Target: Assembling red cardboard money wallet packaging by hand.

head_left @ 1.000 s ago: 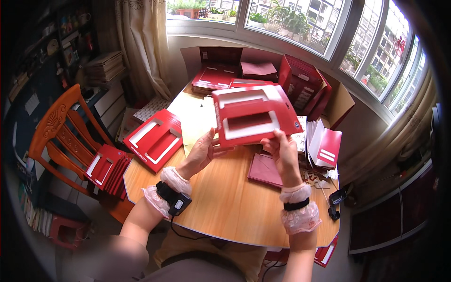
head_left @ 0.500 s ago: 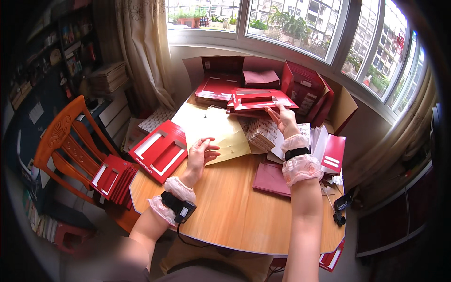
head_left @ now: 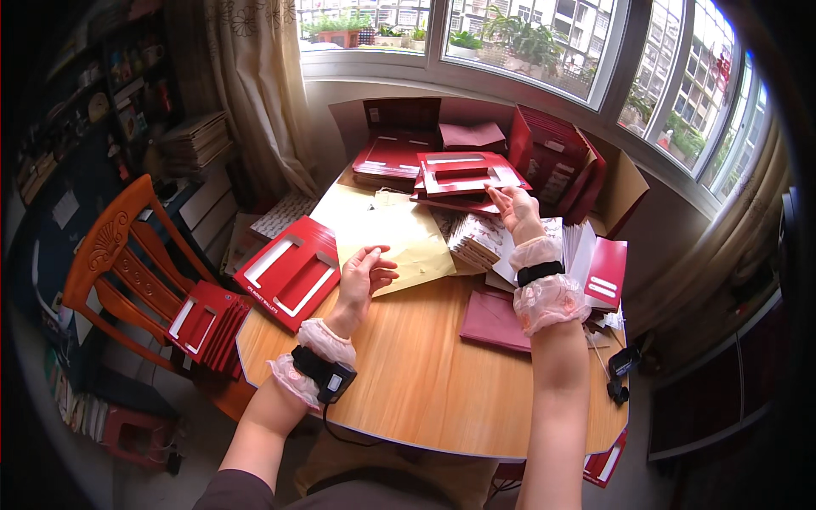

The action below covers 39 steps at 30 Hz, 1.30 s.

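Observation:
My left hand (head_left: 361, 285) hovers over the wooden table beside the near edge of a pale yellow paper sheet (head_left: 395, 238). Its fingers are loosely bent and apart, with nothing in them. At the back, my right hand (head_left: 515, 212) is open, palm turned inward, with its fingertips at the near edge of a red cardboard sleeve (head_left: 442, 182) with white-edged cut-out windows. That sleeve lies on top of a small stack of red card pieces. Whether the fingertips touch it is hard to tell. Left of the sheet rests a flat red windowed box (head_left: 293, 274).
Dark red envelopes (head_left: 493, 321) lie before my right forearm. Patterned booklets (head_left: 474, 242) and a white-paged red folder (head_left: 605, 272) stand around that wrist. Behind are a red carton (head_left: 552, 161) and red boxes (head_left: 395, 157). More red boxes (head_left: 208, 327) sit on the wooden chair (head_left: 127, 255).
The windowed red sleeve has shifted slightly left and back and now lies flatter on its stack. My right hand's fingers have spread at its edge. My left hand has barely moved.

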Available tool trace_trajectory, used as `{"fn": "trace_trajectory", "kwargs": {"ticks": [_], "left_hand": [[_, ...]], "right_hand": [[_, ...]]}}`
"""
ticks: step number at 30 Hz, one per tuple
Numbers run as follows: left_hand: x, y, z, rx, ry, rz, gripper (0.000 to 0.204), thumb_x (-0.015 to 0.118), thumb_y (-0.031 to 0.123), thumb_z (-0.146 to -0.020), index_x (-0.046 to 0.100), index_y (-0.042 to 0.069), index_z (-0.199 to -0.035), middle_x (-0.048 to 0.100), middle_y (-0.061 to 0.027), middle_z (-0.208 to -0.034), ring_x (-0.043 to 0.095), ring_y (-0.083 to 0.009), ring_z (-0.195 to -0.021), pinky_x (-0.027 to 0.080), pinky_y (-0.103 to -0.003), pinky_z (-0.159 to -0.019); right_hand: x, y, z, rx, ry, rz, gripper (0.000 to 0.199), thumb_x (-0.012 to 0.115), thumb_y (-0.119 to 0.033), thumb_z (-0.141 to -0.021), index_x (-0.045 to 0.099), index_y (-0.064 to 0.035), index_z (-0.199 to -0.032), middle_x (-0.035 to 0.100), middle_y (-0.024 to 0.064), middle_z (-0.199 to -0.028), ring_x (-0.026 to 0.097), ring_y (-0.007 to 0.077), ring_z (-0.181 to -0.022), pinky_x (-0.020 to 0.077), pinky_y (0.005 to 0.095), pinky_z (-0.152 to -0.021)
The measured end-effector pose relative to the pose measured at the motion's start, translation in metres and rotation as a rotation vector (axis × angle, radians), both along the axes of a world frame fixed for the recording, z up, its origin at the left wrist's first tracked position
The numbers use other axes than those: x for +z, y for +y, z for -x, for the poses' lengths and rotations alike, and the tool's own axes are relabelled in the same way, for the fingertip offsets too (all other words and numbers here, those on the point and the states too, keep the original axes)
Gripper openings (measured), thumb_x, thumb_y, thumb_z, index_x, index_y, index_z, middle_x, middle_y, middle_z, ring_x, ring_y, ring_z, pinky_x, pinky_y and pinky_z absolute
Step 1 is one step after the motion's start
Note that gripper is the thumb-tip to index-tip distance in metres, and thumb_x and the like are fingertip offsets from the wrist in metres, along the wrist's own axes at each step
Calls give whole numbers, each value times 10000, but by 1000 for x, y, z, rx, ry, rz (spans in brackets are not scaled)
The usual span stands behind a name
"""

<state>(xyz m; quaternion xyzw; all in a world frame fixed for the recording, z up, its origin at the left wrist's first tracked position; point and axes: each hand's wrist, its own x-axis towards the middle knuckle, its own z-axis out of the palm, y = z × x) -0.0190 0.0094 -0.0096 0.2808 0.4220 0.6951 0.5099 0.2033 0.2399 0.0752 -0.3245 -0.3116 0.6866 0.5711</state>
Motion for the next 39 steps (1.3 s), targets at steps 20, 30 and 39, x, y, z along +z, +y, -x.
{"fn": "trace_trajectory", "kwargs": {"ticks": [20, 30, 39], "left_hand": [[-13, 2, 28, 447, 1180, -53, 209, 597, 53, -815, 657, 59, -1015, 630, -124, -974, 580, -285, -982, 470, -393, -876], [-5, -8, 70, 605, 1708, 738, 475, 693, 146, -801, 448, 45, -1195, 515, -188, -1243, 468, -339, -1218, 402, -591, -954], [-14, -17, 105, 560, 1642, 905, 495, 662, 101, -825, 434, 68, -1263, 523, -214, -1268, 472, -392, -1239, 380, -620, -982]], "right_hand": [[-53, -189, -76, 555, -373, -135, 146, 586, -113, -939, 598, -31, -1060, 687, 108, -871, 701, 172, -729, 572, 244, -618], [-64, -200, -82, 547, -385, -137, 123, 571, -109, -950, 595, -41, -1050, 681, 99, -887, 701, 166, -753, 571, 233, -624], [-75, -199, -87, 497, -320, -104, 119, 579, -90, -943, 602, -34, -1044, 688, 100, -870, 703, 161, -736, 573, 230, -622]]}}
